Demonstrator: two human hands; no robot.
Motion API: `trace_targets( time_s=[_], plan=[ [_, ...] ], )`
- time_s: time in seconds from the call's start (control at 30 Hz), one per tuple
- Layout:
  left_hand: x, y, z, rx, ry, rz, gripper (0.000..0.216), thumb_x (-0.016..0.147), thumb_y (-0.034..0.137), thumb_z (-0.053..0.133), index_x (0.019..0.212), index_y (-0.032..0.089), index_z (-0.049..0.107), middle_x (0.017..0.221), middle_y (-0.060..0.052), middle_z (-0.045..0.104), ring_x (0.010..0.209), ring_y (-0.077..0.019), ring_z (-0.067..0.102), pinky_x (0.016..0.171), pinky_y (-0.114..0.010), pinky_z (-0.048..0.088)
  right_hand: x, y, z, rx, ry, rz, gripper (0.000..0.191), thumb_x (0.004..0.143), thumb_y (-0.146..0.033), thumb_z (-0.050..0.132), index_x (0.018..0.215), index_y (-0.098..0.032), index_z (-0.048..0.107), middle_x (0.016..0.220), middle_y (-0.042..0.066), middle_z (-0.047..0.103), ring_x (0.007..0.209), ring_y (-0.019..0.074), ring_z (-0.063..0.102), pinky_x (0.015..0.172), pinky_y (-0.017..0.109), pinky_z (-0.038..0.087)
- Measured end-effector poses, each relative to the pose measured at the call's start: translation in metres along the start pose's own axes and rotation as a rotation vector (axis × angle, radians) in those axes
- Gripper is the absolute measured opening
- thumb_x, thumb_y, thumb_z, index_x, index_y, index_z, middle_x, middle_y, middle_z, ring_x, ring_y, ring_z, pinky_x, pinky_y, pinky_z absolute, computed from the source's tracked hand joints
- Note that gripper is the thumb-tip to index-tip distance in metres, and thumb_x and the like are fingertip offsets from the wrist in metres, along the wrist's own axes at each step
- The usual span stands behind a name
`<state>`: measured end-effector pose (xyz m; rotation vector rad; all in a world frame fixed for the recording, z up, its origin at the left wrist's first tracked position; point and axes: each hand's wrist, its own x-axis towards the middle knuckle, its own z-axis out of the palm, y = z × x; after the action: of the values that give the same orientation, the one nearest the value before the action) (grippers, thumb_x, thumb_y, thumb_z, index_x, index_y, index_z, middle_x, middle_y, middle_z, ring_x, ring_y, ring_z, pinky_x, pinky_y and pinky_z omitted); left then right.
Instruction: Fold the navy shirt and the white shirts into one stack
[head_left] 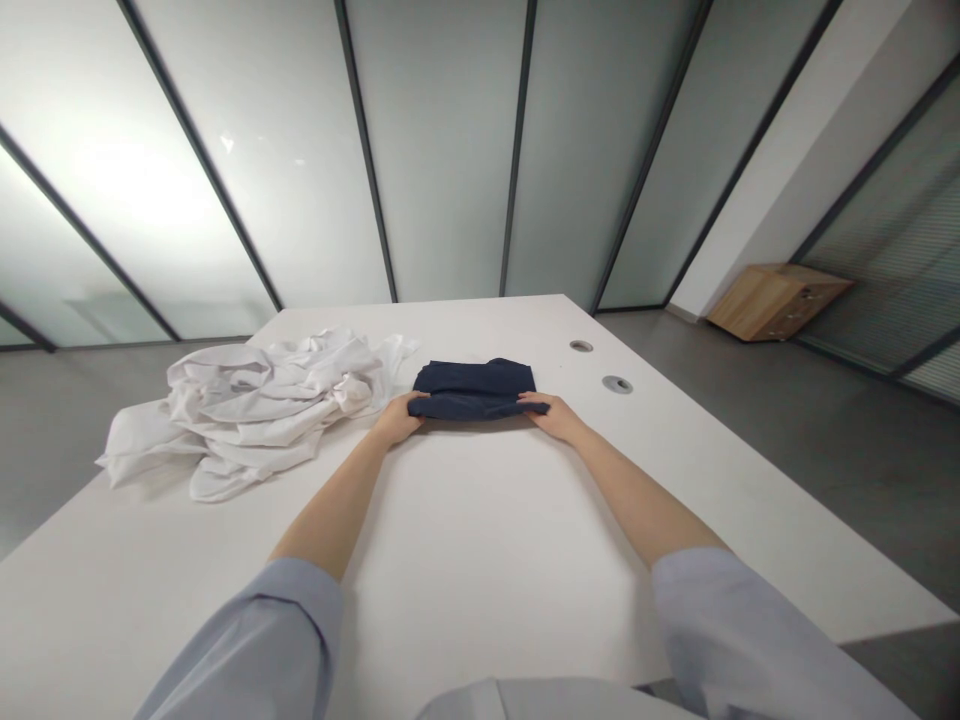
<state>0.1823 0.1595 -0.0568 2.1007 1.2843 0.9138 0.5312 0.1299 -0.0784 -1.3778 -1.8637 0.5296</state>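
A folded dark navy garment (475,388) lies flat on the white table (480,540), far from me. My left hand (397,417) grips its near left corner, fingers curled on the cloth. My right hand (551,412) holds the near right corner the same way, with the fingers laid over the edge. Both arms reach straight out across the table in pale blue sleeves.
A crumpled pile of white cloth (247,405) lies to the left of the navy garment, near the table's left edge. Two round cable holes (616,384) sit to the right of it. A wooden cabinet (776,298) stands on the floor at far right, by glass walls.
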Motion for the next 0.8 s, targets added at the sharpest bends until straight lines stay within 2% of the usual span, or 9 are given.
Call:
trace_targets(
  time_s=[0.13, 0.23, 0.33, 0.43, 0.53, 0.63, 0.7, 0.8],
  plan=[
    [0.002, 0.000, 0.000, -0.027, 0.064, -0.087, 0.028, 0.066, 0.027, 0.056, 0.088, 0.016, 0.070, 0.084, -0.004, 0.073, 0.085, -0.0254, 0.067, 0.082, -0.037, 0.052, 0.003, 0.004, 0.001, 0.017, 0.028, 0.011, 0.024, 0.081, -0.028, 0.055, 0.095, -0.021, 0.073, 0.102, 0.005, 0.073, 0.100, 0.0227, 0.066, 0.095, 0.038, 0.047],
    [0.005, 0.003, 0.001, -0.092, 0.152, -0.131, 0.031, 0.069, 0.035, 0.058, 0.090, 0.014, 0.069, 0.084, -0.004, 0.073, 0.085, -0.0261, 0.066, 0.080, -0.037, 0.053, 0.006, 0.004, 0.000, 0.006, 0.062, 0.054, 0.027, 0.084, -0.034, 0.051, 0.089, -0.018, 0.072, 0.089, 0.006, 0.073, 0.087, 0.0245, 0.067, 0.086, 0.039, 0.050],
    [0.006, 0.006, 0.001, -0.158, 0.233, -0.122, 0.037, 0.072, 0.042, 0.059, 0.093, 0.013, 0.069, 0.089, -0.006, 0.073, 0.090, -0.0274, 0.066, 0.082, -0.038, 0.053, 0.009, 0.001, 0.000, 0.008, 0.127, 0.127, 0.029, 0.084, -0.037, 0.050, 0.086, -0.016, 0.071, 0.089, 0.008, 0.073, 0.089, 0.0265, 0.065, 0.085, 0.039, 0.049],
    [0.006, 0.007, 0.001, -0.173, 0.328, -0.157, 0.042, 0.076, 0.049, 0.058, 0.093, 0.013, 0.068, 0.092, -0.009, 0.073, 0.093, -0.0289, 0.066, 0.083, -0.038, 0.053, 0.010, -0.003, 0.002, 0.035, 0.164, 0.125, 0.030, 0.084, -0.038, 0.048, 0.088, -0.017, 0.069, 0.093, 0.008, 0.073, 0.092, 0.0260, 0.064, 0.083, 0.036, 0.048],
    [0.006, 0.006, 0.002, -0.097, 0.353, -0.193, 0.039, 0.081, 0.050, 0.054, 0.092, 0.014, 0.068, 0.088, -0.009, 0.073, 0.093, -0.0292, 0.066, 0.082, -0.038, 0.053, 0.010, -0.007, 0.003, 0.015, 0.165, 0.095, 0.027, 0.084, -0.036, 0.046, 0.087, -0.018, 0.066, 0.089, 0.006, 0.072, 0.086, 0.0233, 0.064, 0.077, 0.032, 0.047],
    [0.007, 0.005, 0.004, 0.022, 0.338, -0.216, 0.034, 0.083, 0.045, 0.052, 0.094, 0.015, 0.067, 0.090, -0.010, 0.072, 0.095, -0.0294, 0.066, 0.085, -0.038, 0.052, 0.010, -0.009, 0.003, -0.131, 0.156, 0.149, 0.025, 0.085, -0.039, 0.047, 0.077, -0.020, 0.061, 0.072, 0.004, 0.067, 0.068, 0.0201, 0.060, 0.064, 0.029, 0.044],
    [0.008, 0.004, 0.006, 0.123, 0.354, -0.257, 0.033, 0.083, 0.042, 0.053, 0.099, 0.015, 0.065, 0.096, -0.012, 0.071, 0.099, -0.0301, 0.065, 0.088, -0.039, 0.050, 0.010, -0.010, 0.004, -0.261, 0.162, 0.202, 0.025, 0.085, -0.041, 0.048, 0.074, -0.021, 0.059, 0.064, 0.003, 0.063, 0.062, 0.0190, 0.056, 0.059, 0.028, 0.040],
    [0.006, 0.007, 0.007, 0.256, 0.366, -0.356, 0.041, 0.084, 0.042, 0.054, 0.115, 0.015, 0.058, 0.102, -0.015, 0.069, 0.104, -0.0326, 0.063, 0.090, -0.042, 0.048, 0.009, -0.012, 0.007, -0.409, 0.178, 0.277, 0.023, 0.086, -0.041, 0.050, 0.082, -0.022, 0.061, 0.069, 0.004, 0.064, 0.067, 0.0207, 0.058, 0.061, 0.029, 0.041]
  ],
)
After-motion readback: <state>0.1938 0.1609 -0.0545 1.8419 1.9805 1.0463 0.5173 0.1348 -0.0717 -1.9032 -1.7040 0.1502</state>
